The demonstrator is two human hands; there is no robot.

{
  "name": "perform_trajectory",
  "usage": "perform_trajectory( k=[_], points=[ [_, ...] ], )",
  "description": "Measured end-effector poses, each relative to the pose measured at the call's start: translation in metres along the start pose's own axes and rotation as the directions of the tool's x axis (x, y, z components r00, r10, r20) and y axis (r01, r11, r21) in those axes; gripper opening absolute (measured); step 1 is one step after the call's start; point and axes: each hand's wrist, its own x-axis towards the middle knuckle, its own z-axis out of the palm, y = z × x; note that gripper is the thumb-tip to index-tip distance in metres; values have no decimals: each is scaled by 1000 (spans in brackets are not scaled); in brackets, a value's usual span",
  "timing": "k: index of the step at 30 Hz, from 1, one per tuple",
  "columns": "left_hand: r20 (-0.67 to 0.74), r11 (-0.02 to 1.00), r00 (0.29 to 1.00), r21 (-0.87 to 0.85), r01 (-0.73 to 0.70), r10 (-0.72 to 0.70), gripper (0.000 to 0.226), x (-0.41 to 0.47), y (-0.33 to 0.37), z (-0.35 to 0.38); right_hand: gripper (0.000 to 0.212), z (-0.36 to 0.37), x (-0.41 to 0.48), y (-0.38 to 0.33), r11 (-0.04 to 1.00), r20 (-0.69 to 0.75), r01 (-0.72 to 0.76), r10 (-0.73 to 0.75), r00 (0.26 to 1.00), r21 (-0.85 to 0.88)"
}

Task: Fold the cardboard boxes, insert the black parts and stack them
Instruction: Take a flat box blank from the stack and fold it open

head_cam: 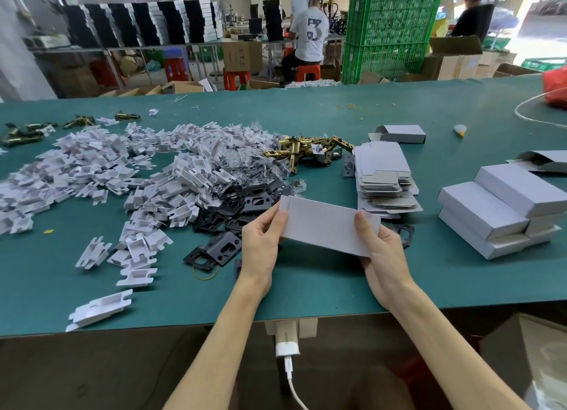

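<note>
A white cardboard box [325, 224] is held level above the green table [306, 290], one hand at each end. My left hand [260, 241] pinches its left end, thumb on top. My right hand [379, 250] grips the right end, thumb across the top face. Black metal plates [242, 213] lie in a heap just left of and under the box. A stack of flat unfolded boxes [383, 176] sits behind it. Folded closed boxes [503, 213] are stacked at the right.
A wide heap of white plastic inserts [122, 170] covers the table's left half. Brass latch parts [310, 151] lie behind the black plates. One more folded box [402, 133] stands farther back. Seated and standing people, green crates [389, 32] and shelves are beyond the table.
</note>
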Motion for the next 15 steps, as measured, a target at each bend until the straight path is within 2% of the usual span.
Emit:
perform_trajectory(
  k=[4,15],
  points=[
    [-20,1000,1000,-3,21,-21,20,1,-2,0,30,-1,0,0,1000,7,-2,2,1000,10],
    [-29,1000,1000,-20,11,-12,21,-1,1,1,28,-2,0,-1,999,-3,-20,20,1000,29]
  ],
)
